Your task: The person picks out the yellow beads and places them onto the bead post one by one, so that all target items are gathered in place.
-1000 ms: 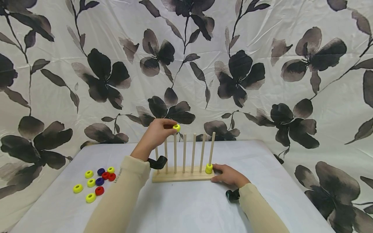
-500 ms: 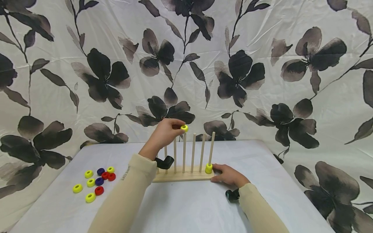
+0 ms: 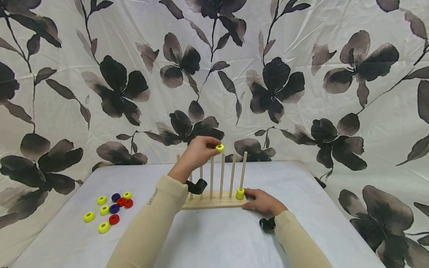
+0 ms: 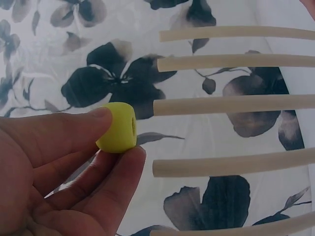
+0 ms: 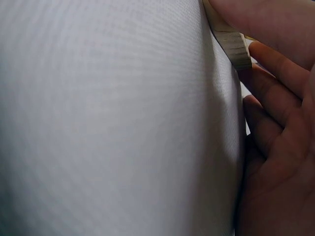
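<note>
Between the thumb and fingertips of my left hand [image 3: 198, 153] is a yellow bead [image 3: 220, 148], pinched at its sides. It hangs close above the top of a peg near the right part of the wooden peg rack [image 3: 214, 203]. In the left wrist view the bead [image 4: 117, 129] has its hole facing the peg tips, apart from them. My right hand [image 3: 264, 203] grips the right end of the rack's base, thumb in front and fingers behind. Yellow beads [image 3: 240, 194] sit stacked at the foot of the rightmost peg. My left forearm hides the rack's left end.
On the left of the white-covered table [image 3: 214, 242] lie loose beads: several yellow ones [image 3: 104, 227], several red ones [image 3: 114, 219] and two dark blue ones [image 3: 114, 209]. A floral cloth [image 3: 275, 85] hangs behind the table.
My left hand has moved rightward along the peg tops, carrying the yellow bead past two pegs. The right hand and the rack have stayed in place.
</note>
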### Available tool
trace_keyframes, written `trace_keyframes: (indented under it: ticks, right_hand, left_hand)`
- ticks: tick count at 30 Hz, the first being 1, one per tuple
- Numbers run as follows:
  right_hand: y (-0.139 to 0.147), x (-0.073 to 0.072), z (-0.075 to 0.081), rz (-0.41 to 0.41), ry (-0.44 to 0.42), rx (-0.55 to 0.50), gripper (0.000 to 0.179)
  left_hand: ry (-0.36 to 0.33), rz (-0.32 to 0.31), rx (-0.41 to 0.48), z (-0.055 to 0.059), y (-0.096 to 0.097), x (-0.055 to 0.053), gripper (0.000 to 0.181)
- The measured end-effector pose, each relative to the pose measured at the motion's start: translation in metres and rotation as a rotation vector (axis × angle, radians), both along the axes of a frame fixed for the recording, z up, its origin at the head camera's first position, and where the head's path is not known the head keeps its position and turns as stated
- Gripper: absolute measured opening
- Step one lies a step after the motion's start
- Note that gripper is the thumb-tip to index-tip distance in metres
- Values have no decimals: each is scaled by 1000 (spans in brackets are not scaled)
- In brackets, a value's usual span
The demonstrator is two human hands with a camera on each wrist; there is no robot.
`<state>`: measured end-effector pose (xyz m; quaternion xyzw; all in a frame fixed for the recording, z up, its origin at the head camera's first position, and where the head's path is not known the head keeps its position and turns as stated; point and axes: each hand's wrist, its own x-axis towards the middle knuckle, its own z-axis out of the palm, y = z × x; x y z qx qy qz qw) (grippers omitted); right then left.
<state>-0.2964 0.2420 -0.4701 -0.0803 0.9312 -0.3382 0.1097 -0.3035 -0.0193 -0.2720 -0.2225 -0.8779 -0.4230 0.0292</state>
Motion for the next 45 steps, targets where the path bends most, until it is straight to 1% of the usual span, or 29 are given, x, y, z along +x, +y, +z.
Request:
trace_keyframes:
  ticks: [8,16,21,25,31,40,45]
  right_hand:
    - [0,0,1,-1,-2,-18,75]
    - [-1,1,3,-3,-11,-26,75]
    - [-2,1,4,-12,-20,-18,75]
    - [-1,1,5,-16,-26,-17,75]
    - [0,-2,2,-13,-38,-36,76]
    - [1,-4,-2,-10,-32,-27,76]
    - [0,-3,-1,-17,-38,-30,77]
  left_hand:
    - [19,-31,-5,-2,10,-1,35]
    - [34,-46,-29,-5,19,-1,33]
    - [31,-52,-23,-5,25,-3,34]
    - [34,-56,-22,-3,31,-2,32]
    - [47,-63,-37,-3,39,-1,30]
    - [43,-64,-55,-4,52,-2,31]
    - [39,-74,-40,-4,58,-2,31]
